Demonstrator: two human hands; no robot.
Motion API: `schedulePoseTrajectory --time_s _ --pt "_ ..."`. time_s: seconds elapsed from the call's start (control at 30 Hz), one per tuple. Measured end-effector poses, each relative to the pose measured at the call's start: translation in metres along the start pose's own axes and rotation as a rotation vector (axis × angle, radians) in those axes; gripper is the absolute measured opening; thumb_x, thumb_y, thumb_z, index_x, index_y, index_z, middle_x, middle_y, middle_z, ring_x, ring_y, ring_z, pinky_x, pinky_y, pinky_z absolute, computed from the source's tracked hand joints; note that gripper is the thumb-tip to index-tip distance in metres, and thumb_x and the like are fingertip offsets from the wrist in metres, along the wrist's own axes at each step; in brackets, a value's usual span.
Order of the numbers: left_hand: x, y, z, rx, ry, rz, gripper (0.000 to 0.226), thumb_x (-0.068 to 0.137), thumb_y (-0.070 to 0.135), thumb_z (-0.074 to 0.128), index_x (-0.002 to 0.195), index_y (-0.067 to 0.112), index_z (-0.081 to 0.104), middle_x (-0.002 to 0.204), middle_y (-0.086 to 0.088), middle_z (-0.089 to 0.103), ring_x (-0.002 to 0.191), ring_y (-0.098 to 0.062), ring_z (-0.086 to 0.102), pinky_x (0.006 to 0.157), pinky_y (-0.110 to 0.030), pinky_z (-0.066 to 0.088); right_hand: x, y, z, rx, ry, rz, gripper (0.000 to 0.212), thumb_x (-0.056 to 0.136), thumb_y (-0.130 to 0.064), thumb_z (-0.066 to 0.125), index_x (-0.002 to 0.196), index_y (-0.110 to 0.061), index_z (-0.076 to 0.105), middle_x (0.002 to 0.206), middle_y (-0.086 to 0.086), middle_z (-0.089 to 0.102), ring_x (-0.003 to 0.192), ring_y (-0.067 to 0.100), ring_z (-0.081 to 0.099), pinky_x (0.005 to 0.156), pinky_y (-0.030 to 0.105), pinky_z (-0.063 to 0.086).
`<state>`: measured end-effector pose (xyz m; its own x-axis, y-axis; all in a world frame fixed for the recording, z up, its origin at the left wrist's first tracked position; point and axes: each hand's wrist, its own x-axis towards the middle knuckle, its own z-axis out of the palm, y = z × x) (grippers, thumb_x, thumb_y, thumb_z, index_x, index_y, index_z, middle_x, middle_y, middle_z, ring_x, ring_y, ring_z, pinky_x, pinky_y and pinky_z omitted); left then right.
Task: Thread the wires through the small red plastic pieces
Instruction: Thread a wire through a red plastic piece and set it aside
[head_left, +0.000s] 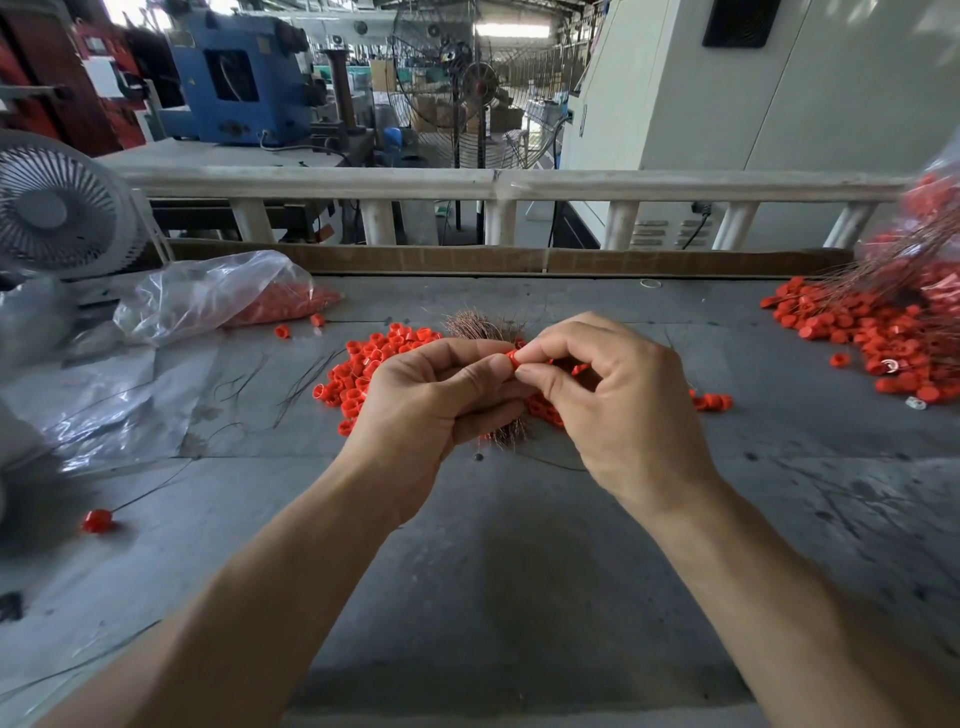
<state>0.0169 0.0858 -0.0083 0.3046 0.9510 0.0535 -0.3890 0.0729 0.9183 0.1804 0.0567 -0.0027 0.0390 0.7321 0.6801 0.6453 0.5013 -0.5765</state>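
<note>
A small red plastic piece (511, 358) is being pinched between the thumb and forefinger of the right hand (618, 400), while the left hand (431, 400) is closing its fingertips against it from the other side, gripping a bundle of wires (506, 434) that is sticking out below its curled fingers. It looks like the threading step itself, though no single wire is showing at the pinch. Behind the grip a loose pile of red pieces (363, 369) is waiting; next, I'd judge, a wire end needs steering into the hole.

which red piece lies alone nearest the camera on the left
The lone red piece at the table's near left with a thin wire running from it. The other loose ones lie farther back, in piles or by the bag.
</note>
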Motion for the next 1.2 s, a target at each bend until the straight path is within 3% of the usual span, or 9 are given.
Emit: schedulePoseTrajectory --time_s 0.3,0.47,0.8,1.03,1.2 --pt "-0.001 0.0 0.002 -0.059 0.006 -0.059 0.021 0.076 0.015 0.073 0.095 0.007 0.076 0.085 -0.012 0.076 0.074 -0.017 0.075 0.069 -0.027 0.062 -0.001 -0.006 -0.001 -0.091 -0.016 -0.061 0.009 0.085 -0.013 0.081 0.093 -0.016 0.077 0.091 -0.007 0.067 0.084 0.007 0.063 0.075 0.016 0.049" --pt "-0.002 0.002 0.002 -0.106 -0.012 -0.152 0.036 0.08 0.018 0.073 0.112 0.004 0.07 0.088 -0.01 0.073 0.077 -0.018 0.071 0.07 -0.027 0.062 -0.005 -0.014 0.007 -0.302 -0.001 -0.087 0.013 0.086 -0.018 0.078 0.096 -0.016 0.07 0.095 -0.007 0.063 0.092 0.014 0.059 0.078 0.024 0.047" --pt "-0.001 0.0 0.001 -0.145 -0.067 -0.207 0.026 0.081 0.022 0.071 0.102 0.008 0.068 0.082 -0.007 0.071 0.078 -0.018 0.071 0.075 -0.028 0.062 -0.006 -0.013 0.008 -0.309 0.012 -0.074 0.009 0.088 -0.021 0.074 0.092 -0.016 0.068 0.091 -0.006 0.063 0.087 0.012 0.057 0.073 0.026 0.051" --pt "-0.002 0.003 0.0 -0.124 -0.115 -0.203 0.012 0.081 0.023 0.07 0.082 0.012 0.075 0.075 -0.004 0.07 0.073 -0.016 0.071 0.073 -0.027 0.062 -0.006 -0.011 0.005 -0.366 0.05 -0.149 0.009 0.089 -0.023 0.067 0.086 -0.016 0.064 0.083 -0.008 0.057 0.077 0.007 0.047 0.069 0.015 0.037" --pt "-0.002 0.004 0.001 -0.098 -0.122 -0.197 0.013 0.079 0.023 0.069 0.075 0.014 0.078 0.072 -0.002 0.071 0.07 -0.013 0.071 0.072 -0.026 0.062 -0.007 -0.009 0.003 -0.363 0.035 -0.176 0.009 0.089 -0.02 0.071 0.085 -0.015 0.066 0.083 -0.006 0.059 0.077 0.008 0.048 0.07 0.018 0.041"
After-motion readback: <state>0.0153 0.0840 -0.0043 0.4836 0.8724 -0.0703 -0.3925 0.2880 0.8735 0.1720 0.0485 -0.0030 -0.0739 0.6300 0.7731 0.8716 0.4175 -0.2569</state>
